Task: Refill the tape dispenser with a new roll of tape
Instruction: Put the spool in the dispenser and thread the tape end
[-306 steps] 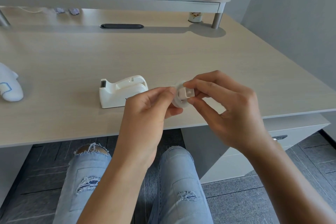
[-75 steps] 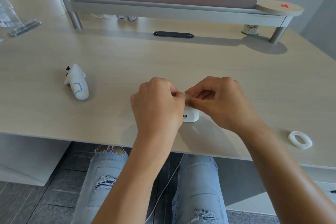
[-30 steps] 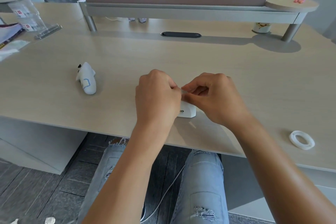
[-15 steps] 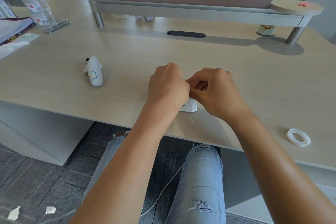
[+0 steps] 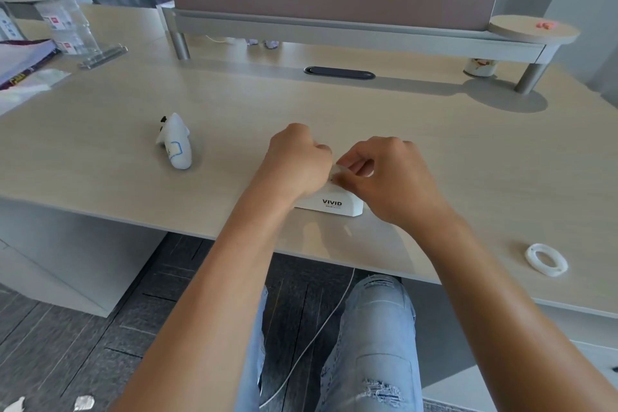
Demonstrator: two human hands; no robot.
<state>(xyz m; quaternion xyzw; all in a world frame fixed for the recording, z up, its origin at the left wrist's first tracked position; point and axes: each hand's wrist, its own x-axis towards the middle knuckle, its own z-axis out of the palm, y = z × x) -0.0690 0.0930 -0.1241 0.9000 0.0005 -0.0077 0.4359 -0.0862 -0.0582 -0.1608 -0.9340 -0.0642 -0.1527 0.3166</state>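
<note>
A white tape dispenser (image 5: 334, 202) marked VIVID stands on the light wood desk (image 5: 434, 150) near its front edge. My left hand (image 5: 297, 160) is closed over the dispenser's left part and hides most of it. My right hand (image 5: 388, 174) sits over the right end, thumb and fingers pinching something small and pale at the top; I cannot tell whether it is the tape's end. The roll inside is hidden by both hands. A white tape ring (image 5: 546, 259) lies flat on the desk to the far right, apart from both hands.
A white handheld controller (image 5: 175, 145) lies left of the dispenser. A raised shelf (image 5: 351, 35) on metal legs spans the back, with a small cup (image 5: 480, 67) under it. Papers (image 5: 23, 63) and a clear stand (image 5: 77, 33) are at the far left. My knees are below the desk edge.
The view has shifted a little. Both hands stay on the dispenser, and more of its front face with the VIVID label now shows below them.
</note>
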